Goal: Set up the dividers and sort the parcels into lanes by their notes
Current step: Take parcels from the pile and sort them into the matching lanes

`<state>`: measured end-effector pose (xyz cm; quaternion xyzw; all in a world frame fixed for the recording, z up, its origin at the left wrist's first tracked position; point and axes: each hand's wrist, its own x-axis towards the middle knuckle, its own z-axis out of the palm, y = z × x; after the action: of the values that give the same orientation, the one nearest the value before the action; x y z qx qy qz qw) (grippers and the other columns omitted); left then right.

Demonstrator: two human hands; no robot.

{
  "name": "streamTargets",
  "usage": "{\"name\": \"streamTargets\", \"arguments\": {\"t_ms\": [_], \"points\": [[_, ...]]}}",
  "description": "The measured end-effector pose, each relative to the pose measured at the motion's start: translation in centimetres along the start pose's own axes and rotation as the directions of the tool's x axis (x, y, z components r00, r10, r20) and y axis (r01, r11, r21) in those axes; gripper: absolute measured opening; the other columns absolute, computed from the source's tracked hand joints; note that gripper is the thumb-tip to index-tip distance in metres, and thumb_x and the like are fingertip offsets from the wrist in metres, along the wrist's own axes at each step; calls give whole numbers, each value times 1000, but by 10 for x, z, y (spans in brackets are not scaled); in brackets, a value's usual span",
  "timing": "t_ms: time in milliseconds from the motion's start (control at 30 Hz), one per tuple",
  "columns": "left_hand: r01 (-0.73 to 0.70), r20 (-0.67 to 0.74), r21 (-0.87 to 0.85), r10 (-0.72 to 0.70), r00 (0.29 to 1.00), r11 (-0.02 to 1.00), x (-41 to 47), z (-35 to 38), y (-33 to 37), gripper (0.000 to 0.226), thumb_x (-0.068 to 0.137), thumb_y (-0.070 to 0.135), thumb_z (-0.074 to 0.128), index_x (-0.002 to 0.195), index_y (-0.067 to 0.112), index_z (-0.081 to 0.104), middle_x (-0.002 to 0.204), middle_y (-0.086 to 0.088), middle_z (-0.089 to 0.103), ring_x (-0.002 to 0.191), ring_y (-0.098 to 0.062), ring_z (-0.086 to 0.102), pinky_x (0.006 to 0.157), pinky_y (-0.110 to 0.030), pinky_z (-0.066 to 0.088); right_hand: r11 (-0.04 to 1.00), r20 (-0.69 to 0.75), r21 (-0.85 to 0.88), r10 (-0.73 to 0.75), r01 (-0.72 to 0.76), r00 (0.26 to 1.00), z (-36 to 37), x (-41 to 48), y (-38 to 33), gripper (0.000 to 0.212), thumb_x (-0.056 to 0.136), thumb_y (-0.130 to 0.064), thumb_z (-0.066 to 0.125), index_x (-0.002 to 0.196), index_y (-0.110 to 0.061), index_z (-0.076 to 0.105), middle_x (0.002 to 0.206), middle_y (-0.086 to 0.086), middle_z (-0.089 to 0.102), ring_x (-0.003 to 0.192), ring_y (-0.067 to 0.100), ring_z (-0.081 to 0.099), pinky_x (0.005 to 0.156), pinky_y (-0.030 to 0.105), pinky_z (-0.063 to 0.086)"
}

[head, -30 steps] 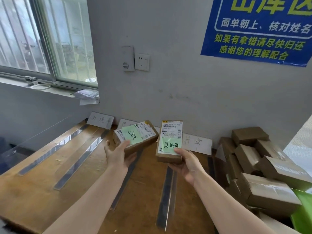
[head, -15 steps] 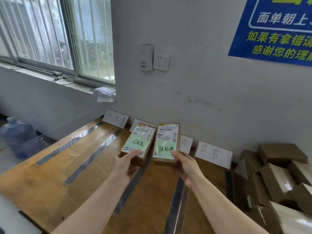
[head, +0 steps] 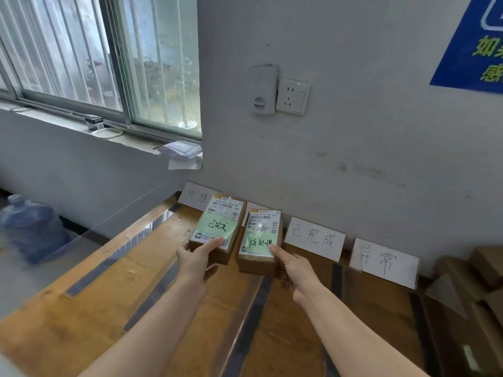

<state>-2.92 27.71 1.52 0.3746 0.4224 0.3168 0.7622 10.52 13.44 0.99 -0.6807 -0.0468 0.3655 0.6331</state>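
Left hand [head: 197,261] grips the left parcel [head: 217,213] from its near end, thumb on its green note [head: 216,227]. Right hand [head: 295,269] grips the right parcel [head: 262,227] the same way, thumb at the corner of its own note [head: 258,244]. I hold both side by side over the far end of the bench [head: 68,322], in front of the wall cards [head: 314,238]. Divider strips [head: 117,257] lie flat along the bench. Brown boxes [head: 487,265] are piled at right.
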Motion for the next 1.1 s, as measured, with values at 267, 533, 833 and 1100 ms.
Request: {"name": "streamTargets", "arguments": {"t_ms": [267,533,833,1100], "points": [[0,108,57,-6,994,998,80,-25,49,72,77,12,80,134,15,35,118,-15,64,99,-28,68,83,-40,57,994,-110,32,105,-102,988,85,63,1,46,81,-37,77,115,-8,65,104,9,72,74,18,60,55,28,43],[63,158,53,-71,985,997,140,-40,72,72,77,9,80,134,12,37,116,-17,66,98,-30,69,83,-44,57,980,-198,14,196,-197,960,128,129,23,40,86,-29,74,117,-7,64,102,9,72,85,22,67,58,29,50],[124,175,43,-130,976,991,178,-34,70,76,77,8,78,137,15,32,118,-16,65,95,-28,71,77,-40,60,950,-202,26,311,-312,929,152,189,41,33,90,-23,70,116,-6,62,114,12,67,102,26,63,75,35,56],[98,185,73,-110,977,993,192,-33,71,84,60,19,81,132,16,37,115,-16,67,96,-29,71,88,-46,58,944,-256,-31,311,-330,915,165,223,54,28,92,-23,68,111,-4,62,116,13,64,102,25,61,72,33,58]]}}
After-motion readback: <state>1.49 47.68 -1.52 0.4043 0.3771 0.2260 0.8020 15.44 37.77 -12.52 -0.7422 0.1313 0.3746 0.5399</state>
